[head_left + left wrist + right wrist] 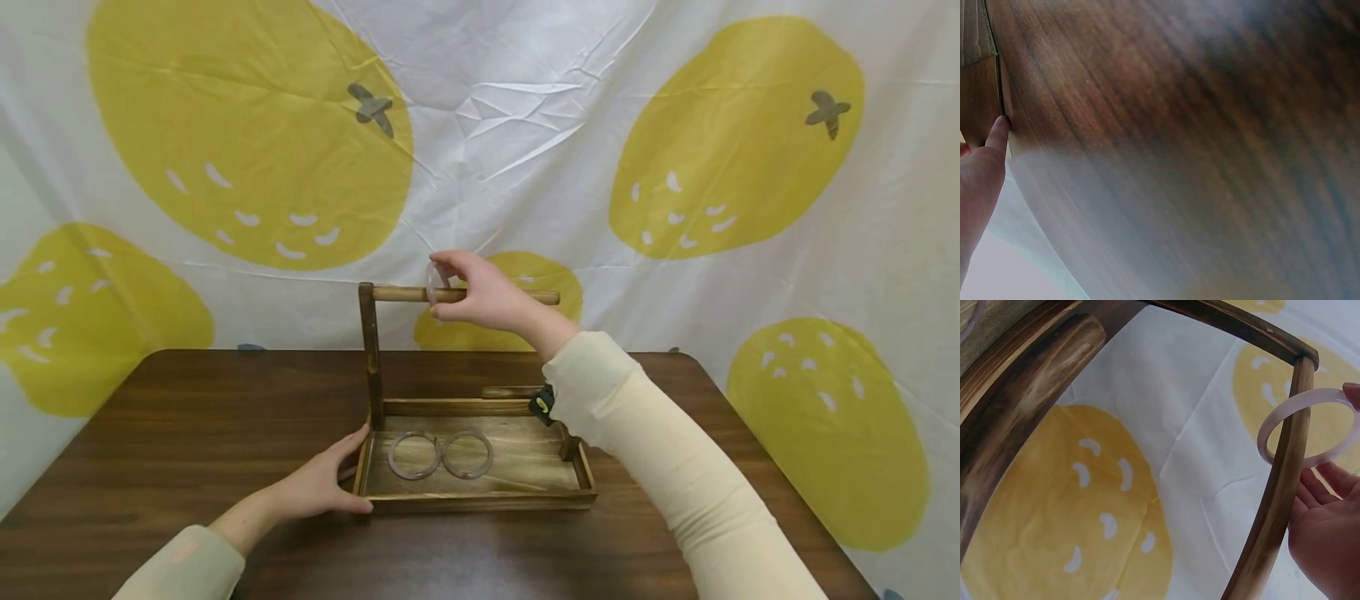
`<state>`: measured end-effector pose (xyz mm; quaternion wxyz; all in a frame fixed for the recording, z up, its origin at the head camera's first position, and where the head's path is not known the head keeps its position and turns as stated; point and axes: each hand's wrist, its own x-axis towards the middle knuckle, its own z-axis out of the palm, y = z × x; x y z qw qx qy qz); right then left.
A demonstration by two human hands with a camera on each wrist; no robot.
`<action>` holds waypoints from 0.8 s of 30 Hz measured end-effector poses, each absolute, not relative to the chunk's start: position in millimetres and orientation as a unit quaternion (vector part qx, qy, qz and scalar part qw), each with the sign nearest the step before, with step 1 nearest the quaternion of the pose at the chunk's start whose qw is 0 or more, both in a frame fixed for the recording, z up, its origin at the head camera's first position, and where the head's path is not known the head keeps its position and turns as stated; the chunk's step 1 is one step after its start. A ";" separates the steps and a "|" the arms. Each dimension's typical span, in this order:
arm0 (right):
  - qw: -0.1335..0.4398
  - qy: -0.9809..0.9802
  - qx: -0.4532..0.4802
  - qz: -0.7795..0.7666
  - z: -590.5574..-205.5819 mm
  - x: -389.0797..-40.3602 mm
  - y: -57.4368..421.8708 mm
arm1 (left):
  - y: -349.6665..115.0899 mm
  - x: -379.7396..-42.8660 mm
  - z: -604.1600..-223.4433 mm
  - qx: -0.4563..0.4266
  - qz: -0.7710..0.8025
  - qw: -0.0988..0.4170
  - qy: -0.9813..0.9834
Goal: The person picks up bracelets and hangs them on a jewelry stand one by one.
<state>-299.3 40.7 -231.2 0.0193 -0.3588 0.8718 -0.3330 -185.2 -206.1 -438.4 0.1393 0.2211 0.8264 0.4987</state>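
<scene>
A wooden bracelet stand (480, 502) with a tray base, a left post and a top bar (397, 293) stands on the table. My right hand (487, 292) pinches a pale translucent bangle (1279, 419) between thumb and fingers. The bar passes through this bangle, partway along its length. At the tray's left end my left hand (318, 483) grips the frame, thumb at the front corner and fingers along the side. Two more bangles, a left one (392, 462) and a right one (491, 462), lie side by side in the tray.
The dark wooden table (225, 417) extends around the stand. Behind it hangs a white cloth (517, 167) with large yellow fruit prints. A short upright piece (567, 442) stands at the tray's right end, and a wooden strip (510, 392) shows behind the tray.
</scene>
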 end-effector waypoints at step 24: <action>0.006 0.886 -0.395 -0.242 -232.2 -295.6 17.5 | -208.0 -184.1 -438.5 0.212 0.501 0.146 0.826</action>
